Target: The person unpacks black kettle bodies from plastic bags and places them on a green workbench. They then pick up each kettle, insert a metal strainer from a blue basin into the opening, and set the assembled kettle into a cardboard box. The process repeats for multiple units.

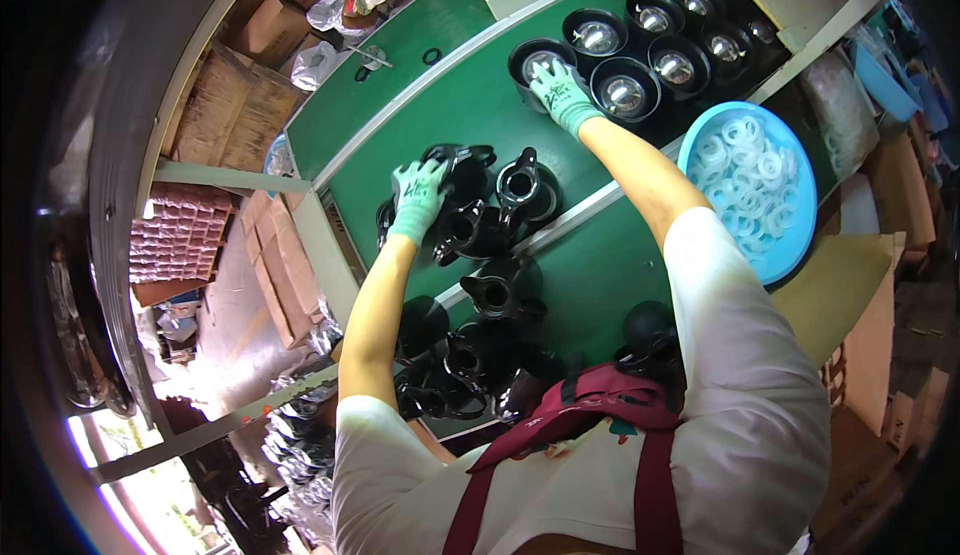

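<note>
Reaching over the green worktop, the light-green-gloved right hand rests its fingers on a round black cup with silvery inside, leftmost among similar cups. The light-green-gloved left hand touches glossy black spouted vessels; whether either hand's fingers are clamped, I cannot tell.

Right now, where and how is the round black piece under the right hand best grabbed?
Likely by its raised rim, from the left: the round black piece ends the group on that side, with green table beside it, while neighbours crowd its right. Its circular edge should suit a pinch.
</note>
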`<state>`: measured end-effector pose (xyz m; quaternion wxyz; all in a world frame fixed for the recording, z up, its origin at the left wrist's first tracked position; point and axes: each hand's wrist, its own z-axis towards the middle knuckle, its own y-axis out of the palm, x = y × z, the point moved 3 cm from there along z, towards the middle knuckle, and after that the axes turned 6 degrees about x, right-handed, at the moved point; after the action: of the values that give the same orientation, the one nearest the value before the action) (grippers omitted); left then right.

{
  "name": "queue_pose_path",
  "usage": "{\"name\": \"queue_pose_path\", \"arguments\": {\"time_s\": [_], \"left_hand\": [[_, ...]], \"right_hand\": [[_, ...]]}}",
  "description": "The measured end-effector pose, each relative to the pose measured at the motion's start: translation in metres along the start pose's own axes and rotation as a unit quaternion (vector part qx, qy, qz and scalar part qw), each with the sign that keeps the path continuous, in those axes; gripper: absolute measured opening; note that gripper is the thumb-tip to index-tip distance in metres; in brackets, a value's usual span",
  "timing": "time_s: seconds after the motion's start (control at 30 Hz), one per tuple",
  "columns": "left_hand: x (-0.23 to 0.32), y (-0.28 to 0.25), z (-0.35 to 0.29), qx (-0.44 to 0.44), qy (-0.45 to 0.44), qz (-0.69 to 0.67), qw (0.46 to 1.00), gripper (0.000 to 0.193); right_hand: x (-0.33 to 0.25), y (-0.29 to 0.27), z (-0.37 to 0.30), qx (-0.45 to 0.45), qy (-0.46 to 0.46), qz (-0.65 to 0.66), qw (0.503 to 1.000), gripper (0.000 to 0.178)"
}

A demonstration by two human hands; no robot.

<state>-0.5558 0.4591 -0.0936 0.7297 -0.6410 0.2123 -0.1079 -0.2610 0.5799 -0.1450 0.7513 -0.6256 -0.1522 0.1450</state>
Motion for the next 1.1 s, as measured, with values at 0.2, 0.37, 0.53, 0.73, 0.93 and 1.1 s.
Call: {"name": "queue_pose_path", "arguments": {"time_s": [0.2,0.37,0.53,0.73,0.93,1.1], "left_hand": [[-0.009,-0.02,-0.029,-0.034,-0.065,0.036,0.997,0.059],[0.112,-0.07,0.01,0.083,0.065,-0.197,0.975,0.081],[0.188,-0.039,0.008,0.018,0.086,-0.043,0.995,0.086],[0.184,-0.059,-0.02,0.006,0.168,-0.019,0.986,0.076],[0.237,-0.084,-0.045,-0.109,0.214,-0.09,0.967,0.069],[0.335,-0.133,0.023,-0.099,0.226,-0.005,0.969,0.046]], "right_hand": [[0.009,-0.063,-0.068,0.136,-0.099,0.169,0.971,0.07],[0.111,-0.221,-0.228,0.247,-0.088,0.351,0.899,0.032],[0.28,-0.323,-0.545,0.471,0.319,0.291,0.769,0.029],[0.17,-0.241,-0.888,0.245,0.668,0.027,0.702,0.052],[0.086,-0.051,-0.999,-0.183,0.698,-0.003,0.692,0.082],[0.092,-0.042,-0.972,-0.315,0.714,-0.021,0.625,0.105]]}}
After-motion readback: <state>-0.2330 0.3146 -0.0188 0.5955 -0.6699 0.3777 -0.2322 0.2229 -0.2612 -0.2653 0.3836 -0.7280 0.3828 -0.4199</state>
